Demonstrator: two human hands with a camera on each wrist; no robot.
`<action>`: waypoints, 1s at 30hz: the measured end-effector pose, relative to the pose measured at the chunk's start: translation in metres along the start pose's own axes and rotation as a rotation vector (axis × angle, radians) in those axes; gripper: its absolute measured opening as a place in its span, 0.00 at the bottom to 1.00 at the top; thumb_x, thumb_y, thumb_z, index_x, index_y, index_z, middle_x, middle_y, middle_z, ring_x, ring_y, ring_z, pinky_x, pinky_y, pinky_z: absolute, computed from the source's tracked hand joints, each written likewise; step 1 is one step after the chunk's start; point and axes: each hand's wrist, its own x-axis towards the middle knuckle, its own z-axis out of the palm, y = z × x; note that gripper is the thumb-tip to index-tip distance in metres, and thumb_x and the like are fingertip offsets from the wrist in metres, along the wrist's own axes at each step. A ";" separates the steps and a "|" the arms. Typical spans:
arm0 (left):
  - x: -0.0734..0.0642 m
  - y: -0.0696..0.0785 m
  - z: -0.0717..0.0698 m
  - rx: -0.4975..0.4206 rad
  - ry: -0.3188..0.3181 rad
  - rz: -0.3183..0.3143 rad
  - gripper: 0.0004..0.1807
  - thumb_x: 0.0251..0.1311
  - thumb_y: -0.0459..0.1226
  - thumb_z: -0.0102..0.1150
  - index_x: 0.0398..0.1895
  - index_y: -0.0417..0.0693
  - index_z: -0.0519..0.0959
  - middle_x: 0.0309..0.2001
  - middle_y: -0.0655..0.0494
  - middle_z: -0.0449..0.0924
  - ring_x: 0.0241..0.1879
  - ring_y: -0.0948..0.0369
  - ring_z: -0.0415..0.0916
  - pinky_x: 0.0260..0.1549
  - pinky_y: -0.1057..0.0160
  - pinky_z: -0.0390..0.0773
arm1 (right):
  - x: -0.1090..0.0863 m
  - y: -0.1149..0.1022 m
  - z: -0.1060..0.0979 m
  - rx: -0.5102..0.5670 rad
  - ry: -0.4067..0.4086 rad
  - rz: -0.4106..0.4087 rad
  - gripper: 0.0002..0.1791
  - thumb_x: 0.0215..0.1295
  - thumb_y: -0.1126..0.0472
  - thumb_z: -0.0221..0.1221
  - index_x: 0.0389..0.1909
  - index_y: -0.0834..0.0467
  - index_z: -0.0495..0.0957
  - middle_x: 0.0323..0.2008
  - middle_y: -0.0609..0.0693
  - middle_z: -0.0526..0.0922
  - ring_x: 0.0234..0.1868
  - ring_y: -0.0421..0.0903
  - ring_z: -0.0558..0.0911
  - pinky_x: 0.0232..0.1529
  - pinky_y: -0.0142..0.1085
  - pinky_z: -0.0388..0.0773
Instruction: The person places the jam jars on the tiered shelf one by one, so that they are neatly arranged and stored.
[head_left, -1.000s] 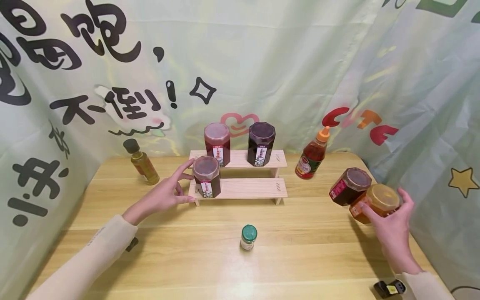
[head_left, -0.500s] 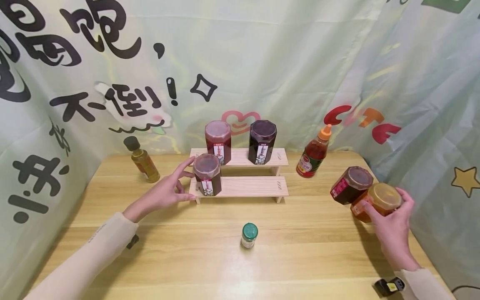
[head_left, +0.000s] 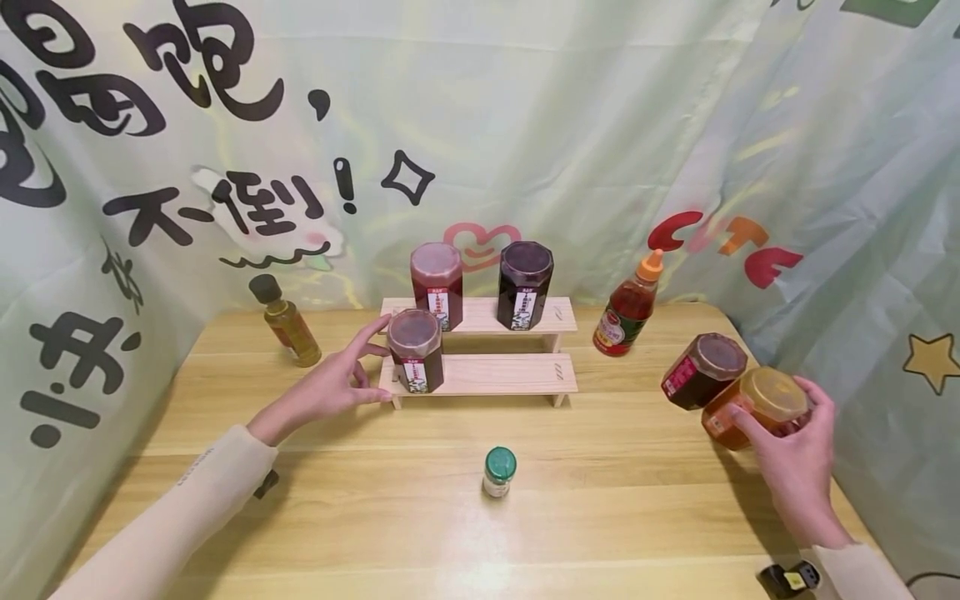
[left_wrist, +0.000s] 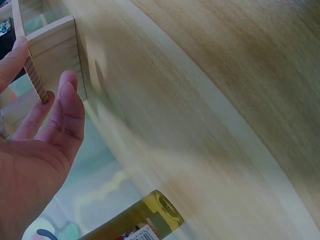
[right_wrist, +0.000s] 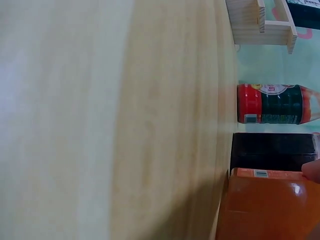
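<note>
In the head view my left hand (head_left: 337, 379) holds the left end of a two-step wooden rack (head_left: 517, 373). The left wrist view shows its thumb and a fingertip at opposite edges of the lower board (left_wrist: 36, 75). A dark jam jar (head_left: 417, 350) stands beside these fingers on the lower step. My right hand (head_left: 798, 450) grips an octagonal jar of amber contents, like honey (head_left: 757, 404), thumb on the near side and fingers around the far side. Close to its left stands a dark jar with a pink label (head_left: 701, 372); in the right wrist view it is partly hidden by the amber jar (right_wrist: 270, 210).
The upper step bears a red jam jar (head_left: 437, 287) and a dark purple one (head_left: 525, 287). An orange-capped sauce bottle (head_left: 626, 308) stands right of the rack, a yellow oil bottle (head_left: 288, 329) left. Nearer the front is a green-capped shaker (head_left: 498, 472). Printed cloth (head_left: 600, 125) surrounds the table.
My right hand and the amber jar have shifted slightly to the right. The left hand stays at the rack's end, and the other jars keep their places.
</note>
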 end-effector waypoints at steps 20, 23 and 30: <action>-0.002 0.000 0.001 0.007 0.006 0.015 0.68 0.60 0.33 0.83 0.92 0.65 0.43 0.71 0.36 0.77 0.33 0.57 0.82 0.33 0.56 0.85 | -0.003 -0.027 -0.019 0.011 -0.057 -0.075 0.53 0.62 0.72 0.77 0.80 0.40 0.58 0.52 0.39 0.76 0.48 0.30 0.80 0.44 0.15 0.77; -0.003 0.001 0.001 0.012 0.005 0.014 0.68 0.60 0.32 0.82 0.92 0.65 0.42 0.71 0.35 0.77 0.33 0.57 0.82 0.33 0.56 0.85 | -0.009 -0.034 -0.025 0.025 -0.101 -0.054 0.52 0.63 0.69 0.78 0.78 0.38 0.57 0.51 0.37 0.77 0.47 0.27 0.81 0.42 0.16 0.77; -0.002 0.001 0.001 0.008 0.005 0.020 0.67 0.61 0.33 0.82 0.92 0.65 0.42 0.71 0.36 0.77 0.33 0.57 0.82 0.33 0.56 0.84 | -0.019 -0.055 -0.030 0.142 -0.167 -0.085 0.51 0.61 0.72 0.78 0.73 0.39 0.58 0.49 0.37 0.83 0.44 0.28 0.85 0.39 0.18 0.80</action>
